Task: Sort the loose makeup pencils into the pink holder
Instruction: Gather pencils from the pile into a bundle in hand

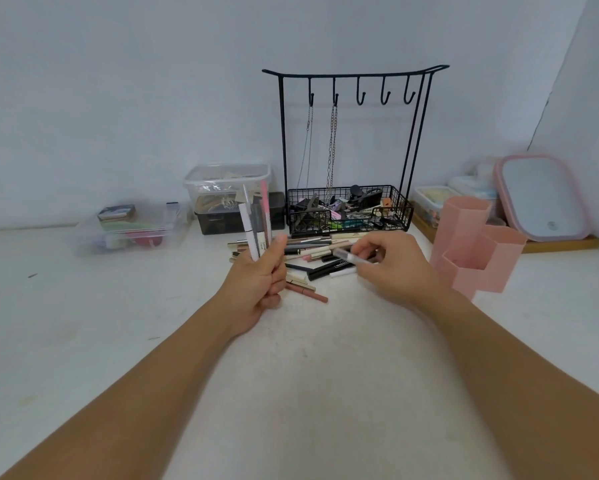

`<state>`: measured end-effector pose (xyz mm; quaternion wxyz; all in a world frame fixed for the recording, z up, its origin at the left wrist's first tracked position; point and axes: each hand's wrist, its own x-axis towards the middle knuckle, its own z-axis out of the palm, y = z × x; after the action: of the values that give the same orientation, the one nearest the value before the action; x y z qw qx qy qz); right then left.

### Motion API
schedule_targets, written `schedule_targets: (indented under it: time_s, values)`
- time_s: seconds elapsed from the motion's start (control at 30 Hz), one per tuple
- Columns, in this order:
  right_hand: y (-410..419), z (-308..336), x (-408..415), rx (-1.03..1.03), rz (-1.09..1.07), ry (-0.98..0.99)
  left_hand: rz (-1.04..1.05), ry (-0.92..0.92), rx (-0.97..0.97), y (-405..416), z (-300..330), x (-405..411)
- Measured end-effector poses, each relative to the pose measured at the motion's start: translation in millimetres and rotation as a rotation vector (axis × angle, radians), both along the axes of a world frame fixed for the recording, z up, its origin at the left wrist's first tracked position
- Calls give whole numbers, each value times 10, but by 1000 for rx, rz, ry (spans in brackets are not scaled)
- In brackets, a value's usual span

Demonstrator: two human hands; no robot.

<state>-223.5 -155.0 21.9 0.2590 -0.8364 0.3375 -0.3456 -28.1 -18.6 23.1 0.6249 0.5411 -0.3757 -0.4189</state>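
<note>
Makeup pencils (311,252) lie in a loose heap on the white worktop (83,341), just in front of a black wire jewellery rack (351,209) whose hooks carry two chains. The left hand (256,284) is raised above the near left edge of the heap, fingers curled round an upright bundle of pencils (256,221) that fans out above the thumb. The right hand (391,268) hovers over the right side of the heap, pinching one pale pencil (355,257) that points roughly sideways toward the left hand; motion blur softens its outline. The pink holder (478,244), a cluster of hexagonal tubes, stands upright on the worktop just right of the right hand. Behind it leans a pink-framed mirror (544,197). Clear plastic boxes (227,183) sit to the left of the rack.
</note>
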Motion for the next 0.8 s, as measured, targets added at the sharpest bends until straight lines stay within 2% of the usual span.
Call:
schedule_targets:
  time_s: [0.1,0.2,0.27,0.33,0.5,0.63,0.7,0.8]
  values:
    - [100,109,117,274,55,-389,2,-1,43,-17,-6,-29]
    - [228,180,244,640,185,-645,-20,-11,43,-24,-23,-28]
    - [311,168,301,768,282,-710,-46,-33,20,-24,-39,-26]
    - [382,128,354,812,344,-692,-82,-92,6,-14,-42,-39]
    - [490,71,470,828,421,-635,-125,-178,-32,-10,-58,-80]
    - [491,28,502,771,392,-567,-108,-282,1,5,-20,-166]
    - [441,30,465,649,295,-499,-86,-288,32,-10,-41,-140]
    - [270,42,268,237,67,-313,-41,-158,39,-28,-44,-66]
